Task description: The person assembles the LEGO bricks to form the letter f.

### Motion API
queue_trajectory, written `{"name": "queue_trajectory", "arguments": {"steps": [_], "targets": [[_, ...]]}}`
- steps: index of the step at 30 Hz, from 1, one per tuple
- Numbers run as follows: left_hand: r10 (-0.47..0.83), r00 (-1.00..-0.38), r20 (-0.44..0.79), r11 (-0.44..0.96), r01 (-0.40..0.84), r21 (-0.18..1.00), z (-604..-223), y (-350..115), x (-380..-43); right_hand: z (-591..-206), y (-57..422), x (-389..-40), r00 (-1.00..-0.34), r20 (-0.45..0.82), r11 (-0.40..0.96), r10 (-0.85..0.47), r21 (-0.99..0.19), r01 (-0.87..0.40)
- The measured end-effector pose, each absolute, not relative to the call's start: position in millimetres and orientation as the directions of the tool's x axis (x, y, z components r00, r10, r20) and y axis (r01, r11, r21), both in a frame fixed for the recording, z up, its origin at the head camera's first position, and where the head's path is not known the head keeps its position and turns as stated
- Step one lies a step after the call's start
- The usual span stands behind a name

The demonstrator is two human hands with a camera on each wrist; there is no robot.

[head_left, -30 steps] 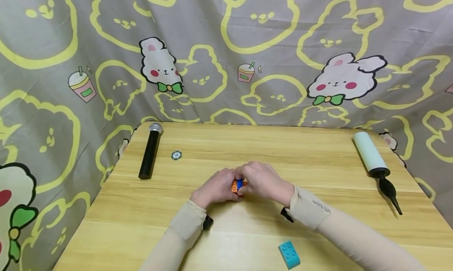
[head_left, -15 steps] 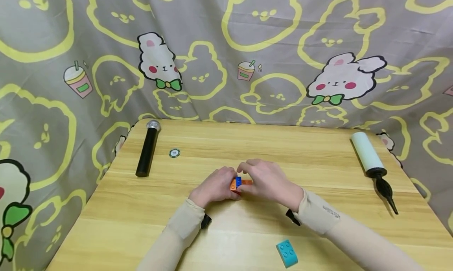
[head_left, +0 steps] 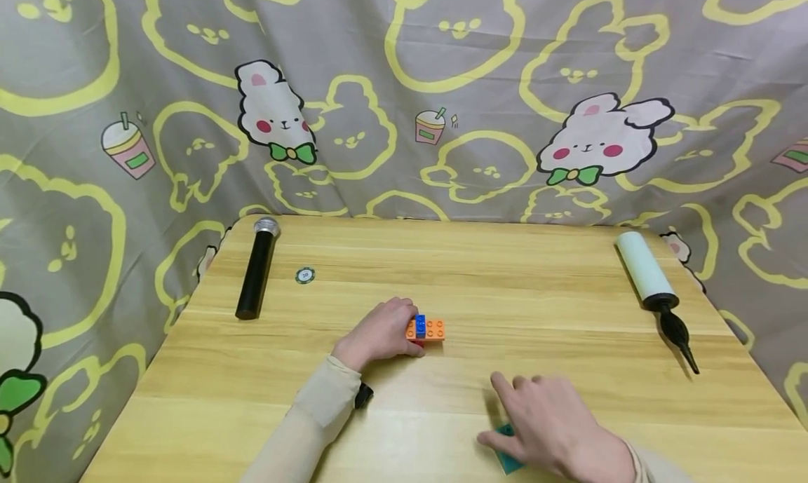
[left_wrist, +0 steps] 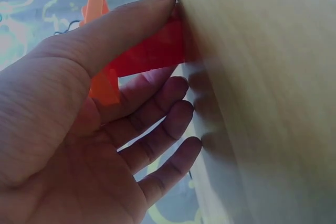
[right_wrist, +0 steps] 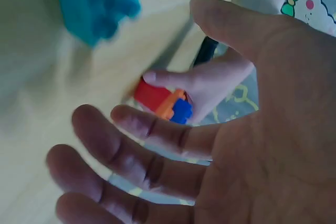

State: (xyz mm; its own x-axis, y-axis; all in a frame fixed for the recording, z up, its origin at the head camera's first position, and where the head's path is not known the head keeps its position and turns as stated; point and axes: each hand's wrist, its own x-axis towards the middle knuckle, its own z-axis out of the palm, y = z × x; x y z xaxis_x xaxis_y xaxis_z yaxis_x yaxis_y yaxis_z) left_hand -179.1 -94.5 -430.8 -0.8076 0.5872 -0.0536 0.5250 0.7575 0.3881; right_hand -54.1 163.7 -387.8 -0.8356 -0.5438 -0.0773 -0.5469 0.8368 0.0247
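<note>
Near the table's middle, my left hand grips a small stack of toy building bricks standing on the wood. Its red brick is at the bottom, with thumb and index finger on either side. An orange brick lies across it and sticks out to the right. On top sits a narrow blue brick. My right hand hovers with spread fingers over a teal brick, partly hiding it in the head view. The right wrist view shows a gap between that teal brick and the fingers.
A black microphone lies at the table's left, beside a round chip marked 20. On the right lies a pale hand pump with a black nozzle. A patterned curtain hangs behind the table.
My right hand has left the brick stack and moved down and right to the teal brick, its fingers spreading. The left hand stays on the stack. The head view has shifted slightly.
</note>
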Motion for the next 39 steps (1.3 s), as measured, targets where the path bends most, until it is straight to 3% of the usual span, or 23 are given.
{"name": "queue_trajectory", "arguments": {"steps": [4,10,20,24,29,34,39], "targets": [[0.592,-0.805,-0.040,0.750,0.533,0.392,-431.9,-95.1,-179.2,-397.7,168.8,-39.4,-0.861,-0.170,0.874,-0.479,0.003,-0.487],[0.600,-0.800,-0.019,0.740,0.546,0.393,-432.0,-95.5,-179.2,-409.5,171.6,-31.7,-0.895,-0.201,0.917,-0.398,-0.083,-0.389],[0.592,-0.805,-0.032,0.748,0.534,0.394,-430.5,-95.3,-177.9,-413.8,172.6,-34.5,-0.889,-0.238,0.920,-0.390,-0.136,-0.367],[0.592,-0.806,-0.034,0.749,0.534,0.392,-431.3,-95.2,-178.4,-402.7,172.7,-41.6,-0.864,-0.163,0.877,-0.477,-0.148,-0.456],[0.590,-0.807,-0.031,0.744,0.528,0.408,-432.5,-96.2,-179.0,-377.7,170.6,-61.7,-0.834,0.027,0.823,-0.552,-0.145,-0.549],[0.588,-0.808,-0.031,0.745,0.526,0.411,-434.0,-96.8,-178.2,-361.4,163.5,-94.8,-0.788,0.141,0.743,-0.599,-0.269,-0.613],[0.595,-0.803,-0.016,0.738,0.539,0.407,-434.5,-96.8,-178.5,-352.8,148.7,-122.9,-0.728,0.166,0.636,-0.665,-0.385,-0.669]]}}
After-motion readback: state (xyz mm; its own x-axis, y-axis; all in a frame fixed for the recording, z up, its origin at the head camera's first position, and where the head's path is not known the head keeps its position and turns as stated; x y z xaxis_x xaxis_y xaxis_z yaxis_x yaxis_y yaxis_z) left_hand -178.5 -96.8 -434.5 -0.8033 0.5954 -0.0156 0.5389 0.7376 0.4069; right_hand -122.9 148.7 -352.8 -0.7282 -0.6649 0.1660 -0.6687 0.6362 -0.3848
